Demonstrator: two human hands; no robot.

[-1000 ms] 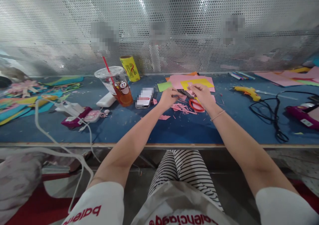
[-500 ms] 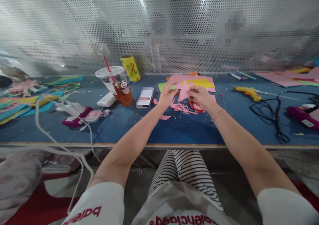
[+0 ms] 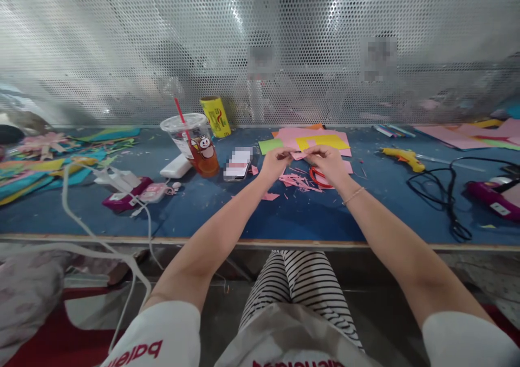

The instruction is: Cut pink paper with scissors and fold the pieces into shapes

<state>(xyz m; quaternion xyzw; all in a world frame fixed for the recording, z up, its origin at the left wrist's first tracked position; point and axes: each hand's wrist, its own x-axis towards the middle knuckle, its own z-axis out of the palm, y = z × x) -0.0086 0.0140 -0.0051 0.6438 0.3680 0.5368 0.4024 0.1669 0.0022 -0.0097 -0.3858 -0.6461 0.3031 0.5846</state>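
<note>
A small piece of pink paper (image 3: 298, 155) is pinched between my two hands above the table. My left hand (image 3: 276, 162) grips its left end with the fingers closed. At its right end, the fingers of my right hand (image 3: 326, 161) are closed on it too. Below the hands lies a heap of thin pink paper scraps (image 3: 298, 181). A red loop, like a scissors handle (image 3: 319, 178), shows beside the right wrist; the rest is hidden. Behind the hands is a stack of pink, yellow, green and orange paper sheets (image 3: 288, 134).
Left of my hands are a phone (image 3: 238, 163), a cup of brown drink (image 3: 203, 158), a yellow tube (image 3: 215, 117) and a purple power strip (image 3: 124, 194) with white cables. To the right are a yellow glue gun (image 3: 404, 159) and a black cable (image 3: 449, 193). A perforated metal panel (image 3: 309, 47) stands behind.
The pink paper stood up as a pointed triangle between my hands; now it shows as a low, narrow piece. My hands have come closer together around it.
</note>
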